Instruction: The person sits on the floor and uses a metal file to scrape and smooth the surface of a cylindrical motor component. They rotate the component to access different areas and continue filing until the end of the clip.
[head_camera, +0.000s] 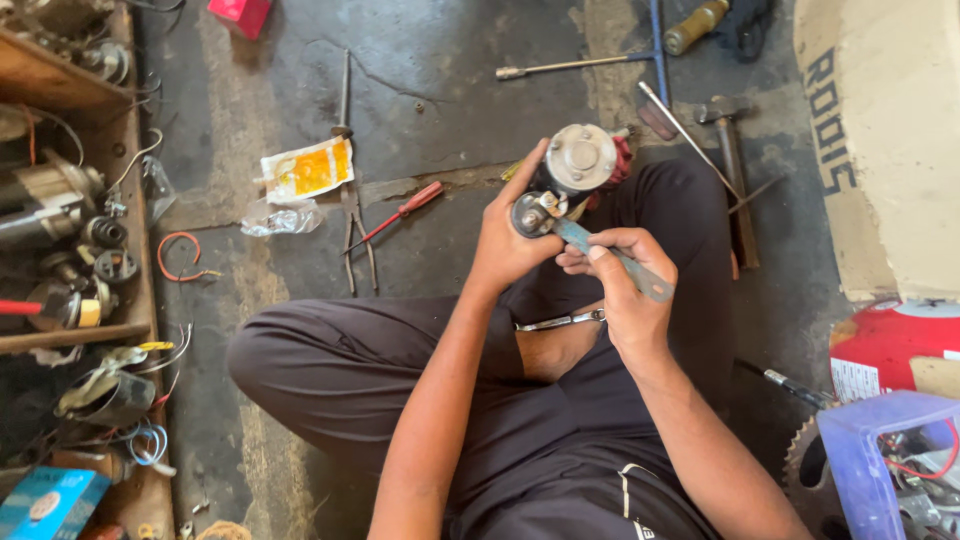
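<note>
My left hand (505, 240) and right hand (625, 285) are bare, forearms unsleeved; I wear dark trousers (340, 365) and a dark shirt with a pale hem marking (628, 495).

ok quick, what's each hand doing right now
Left hand: closed around the motor, holding it up.
Right hand: closed on a spanner, its head at the motor's end.
</note>
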